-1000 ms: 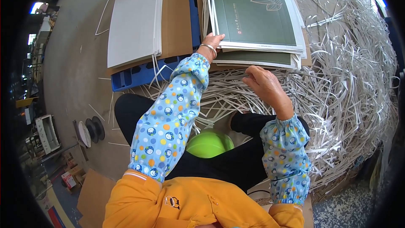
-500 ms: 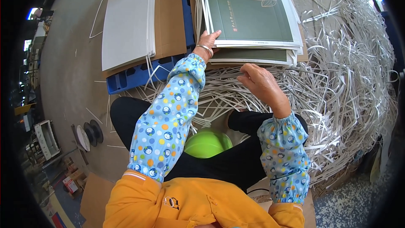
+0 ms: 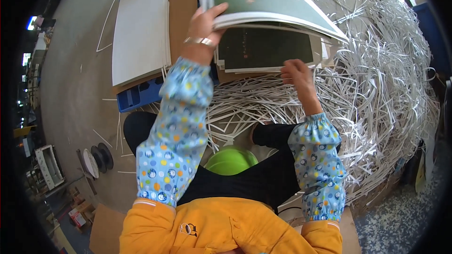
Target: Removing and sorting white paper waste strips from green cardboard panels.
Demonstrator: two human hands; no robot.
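Observation:
My left hand [image 3: 205, 26] is closed on the near left corner of a batch of green printed sheets [image 3: 263, 0] with white edges. The batch is raised and bows, its right corner drooping. Below it lies a lower stack of dark green sheets [image 3: 268, 49], partly covered by the raised batch. My right hand [image 3: 299, 77] is at the near right corner of that lower stack, fingers bent and drawn together, with nothing visible in them. Whether its fingertips touch the stack, I cannot tell.
A stack of white sheets [image 3: 141, 28] lies on brown cardboard [image 3: 182, 14] over a blue pallet [image 3: 140, 96] at left. Cut paper strips [image 3: 376, 94] heap up on the right and in front. A green ball-like object [image 3: 230, 161] sits between my legs; black-and-white spools [image 3: 99, 159] stand left.
My left hand has lifted the batch of green sheets and moved up and left, exposing more of the lower stack. My right hand has shifted slightly right.

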